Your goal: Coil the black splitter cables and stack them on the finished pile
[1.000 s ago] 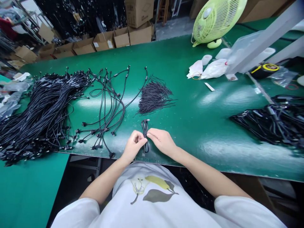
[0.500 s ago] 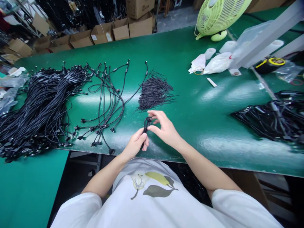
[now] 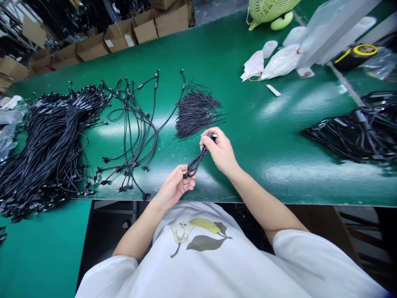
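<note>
A folded black cable slants between my two hands, above the front edge of the green table. Closed around its upper end is my right hand, with a metal-tipped plug showing past the fingers. My left hand is palm up, its loosely curled fingers and thumb about the cable's lower looped end. Just beyond the hands lies a pile of short thin black ties. Several loose black cables are spread out to the left of it.
A big heap of black cables covers the left side. Bundled cables lie at the right. Farther back are a green fan, white rolls and bags, a tape measure and a grey post. Cardboard boxes line the far edge.
My right hand has closed on the cable's upper end and moved a little right and away. The bundle now stretches longer between the hands, and my left hand's grip has loosened. The view has shifted slightly.
</note>
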Demonstrator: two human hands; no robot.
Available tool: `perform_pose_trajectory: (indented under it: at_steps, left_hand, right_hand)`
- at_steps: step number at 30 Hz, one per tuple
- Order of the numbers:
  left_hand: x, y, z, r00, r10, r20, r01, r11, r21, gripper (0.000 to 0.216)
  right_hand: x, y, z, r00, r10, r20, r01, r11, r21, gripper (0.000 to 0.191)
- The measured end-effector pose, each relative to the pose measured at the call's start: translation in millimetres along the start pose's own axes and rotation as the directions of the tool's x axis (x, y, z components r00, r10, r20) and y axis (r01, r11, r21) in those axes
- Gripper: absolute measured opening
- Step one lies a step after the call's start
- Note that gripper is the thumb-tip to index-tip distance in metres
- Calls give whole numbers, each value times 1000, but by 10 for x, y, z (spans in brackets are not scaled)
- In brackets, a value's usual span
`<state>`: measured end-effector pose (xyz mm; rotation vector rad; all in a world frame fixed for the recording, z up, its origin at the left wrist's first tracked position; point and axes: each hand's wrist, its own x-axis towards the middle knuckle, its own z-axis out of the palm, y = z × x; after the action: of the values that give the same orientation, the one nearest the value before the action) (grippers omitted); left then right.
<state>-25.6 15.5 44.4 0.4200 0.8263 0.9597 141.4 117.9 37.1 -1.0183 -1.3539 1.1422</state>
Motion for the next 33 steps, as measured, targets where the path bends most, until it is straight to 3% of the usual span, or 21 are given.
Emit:
perform_pose_trajectory:
  at_steps: [6,10,14,18,24,27,31,33]
  left_hand:
    - [-1,7,103,994,-88,67,102,966,-239,37]
    - [28,-13,150,990,-130,57,142,915,-377,23]
    - [4,-42,176,972,-223,72,234,915,-329,18]
    - [-34,-75,219,976,-196,91,211,952,-223,24]
    - [26,-152,292,934,-351,-72,319,906,-280,3]
    - [3,-142,306,916,-388,-105,348,896,-277,8]
    - [-120,-55,313,864,-501,56,497,825,-269,3]
    - [-181,-12,332,866,-492,88,495,821,-283,6]
  right_hand:
    - [-15,8,-3,996,-62,66,47,974,220,23]
    - [-57,-29,29,986,-72,152,34,970,241,24]
    - [-114,-67,73,970,-100,223,47,971,234,23]
    - [-146,-95,94,978,-101,184,67,981,180,15]
    - [-175,-122,103,939,-174,298,176,984,20,7]
    - [-178,-116,116,965,-88,248,67,994,91,10]
    - [-157,-85,169,978,38,206,-95,957,274,18]
    - [-150,-66,204,977,65,204,-131,936,328,20]
